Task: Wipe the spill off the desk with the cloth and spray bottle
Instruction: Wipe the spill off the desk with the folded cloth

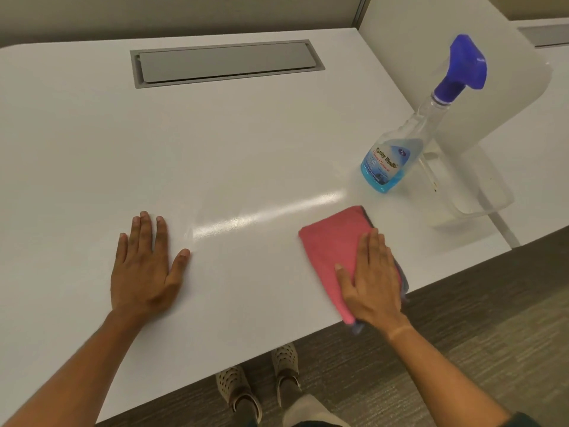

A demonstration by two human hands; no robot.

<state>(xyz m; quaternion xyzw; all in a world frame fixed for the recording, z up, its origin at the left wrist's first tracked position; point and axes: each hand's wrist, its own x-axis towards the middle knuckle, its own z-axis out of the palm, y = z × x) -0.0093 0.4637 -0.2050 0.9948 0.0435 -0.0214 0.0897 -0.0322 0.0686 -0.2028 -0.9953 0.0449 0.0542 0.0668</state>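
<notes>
A folded pink cloth (329, 241) lies near the front right edge of the white desk (215, 143). My right hand (372, 278) presses flat on the cloth's near half with straight fingers. My left hand (144, 266) rests flat on the bare desk to the left, fingers spread. Between the hands a faint wet sheen (261, 214) streaks the surface. A clear spray bottle (397, 152) with blue liquid and a blue trigger head stands upright behind the cloth, at the right.
A grey cable flap (228, 63) is set into the desk at the back. A translucent divider panel (480, 118) stands on the right edge, just behind the bottle. The desk's front edge runs diagonally; my feet (261, 383) show on the floor below.
</notes>
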